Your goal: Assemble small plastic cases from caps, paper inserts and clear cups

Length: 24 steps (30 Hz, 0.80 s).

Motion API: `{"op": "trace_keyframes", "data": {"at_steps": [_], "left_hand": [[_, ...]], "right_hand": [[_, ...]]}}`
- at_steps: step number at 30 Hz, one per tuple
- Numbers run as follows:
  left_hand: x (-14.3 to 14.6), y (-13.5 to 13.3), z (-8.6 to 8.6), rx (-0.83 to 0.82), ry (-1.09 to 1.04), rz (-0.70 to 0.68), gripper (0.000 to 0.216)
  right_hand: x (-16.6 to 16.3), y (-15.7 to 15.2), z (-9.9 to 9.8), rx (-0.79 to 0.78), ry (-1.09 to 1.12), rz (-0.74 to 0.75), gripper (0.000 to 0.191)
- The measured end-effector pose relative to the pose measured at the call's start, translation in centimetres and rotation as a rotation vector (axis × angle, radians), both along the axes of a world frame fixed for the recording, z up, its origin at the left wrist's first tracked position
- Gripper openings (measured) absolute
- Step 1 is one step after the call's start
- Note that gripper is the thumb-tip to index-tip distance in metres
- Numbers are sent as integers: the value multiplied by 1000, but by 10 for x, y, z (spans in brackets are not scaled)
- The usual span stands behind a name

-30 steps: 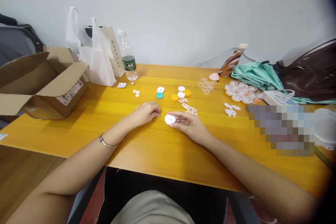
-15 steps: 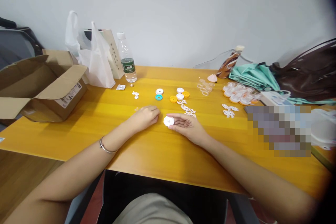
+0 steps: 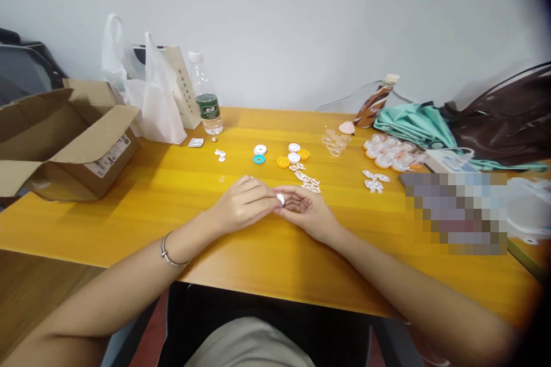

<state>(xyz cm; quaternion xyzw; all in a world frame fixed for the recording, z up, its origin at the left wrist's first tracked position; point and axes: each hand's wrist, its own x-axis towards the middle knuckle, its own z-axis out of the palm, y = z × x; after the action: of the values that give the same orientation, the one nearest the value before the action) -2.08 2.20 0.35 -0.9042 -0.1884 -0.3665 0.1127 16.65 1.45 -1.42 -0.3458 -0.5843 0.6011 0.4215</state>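
Note:
My right hand (image 3: 307,209) pinches a round white plastic disc (image 3: 280,199) by its edge, just above the table. Against the disc's left side is my left hand (image 3: 247,203), its fingers closed together and covering most of it; whatever they hold is hidden. Behind the hands lie white cut-out plastic pieces (image 3: 303,176), white round parts (image 3: 294,157), orange rings (image 3: 283,162) and a teal ring (image 3: 259,159) beside a white ring (image 3: 260,149). Small white parts (image 3: 220,155) lie to the left, and two tiny clear bits (image 3: 221,179) are near my left hand.
An open cardboard box (image 3: 107,155), a white plastic bag (image 3: 161,109) and a water bottle (image 3: 207,97) stand at left. Clear rings (image 3: 336,142), stacked clear-and-orange cases (image 3: 394,153), more white cut-outs (image 3: 374,180), a brown bottle (image 3: 375,104) and a teal umbrella (image 3: 415,125) occupy the right.
My left hand has moved right from the table to the disc, and its fingers now cover much of it. My right hand keeps its hold in about the same place.

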Motion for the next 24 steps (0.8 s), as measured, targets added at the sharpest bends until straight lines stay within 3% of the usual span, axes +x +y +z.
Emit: {"op": "trace_keyframes", "data": {"at_steps": [9, 24], "left_hand": [[0, -1, 1, 79, 26, 15, 11], [2, -7, 8, -30, 115, 55, 10]], "right_hand": [[1, -1, -3, -2, 52, 26, 36], [0, -3, -2, -79, 56, 7, 36]]}}
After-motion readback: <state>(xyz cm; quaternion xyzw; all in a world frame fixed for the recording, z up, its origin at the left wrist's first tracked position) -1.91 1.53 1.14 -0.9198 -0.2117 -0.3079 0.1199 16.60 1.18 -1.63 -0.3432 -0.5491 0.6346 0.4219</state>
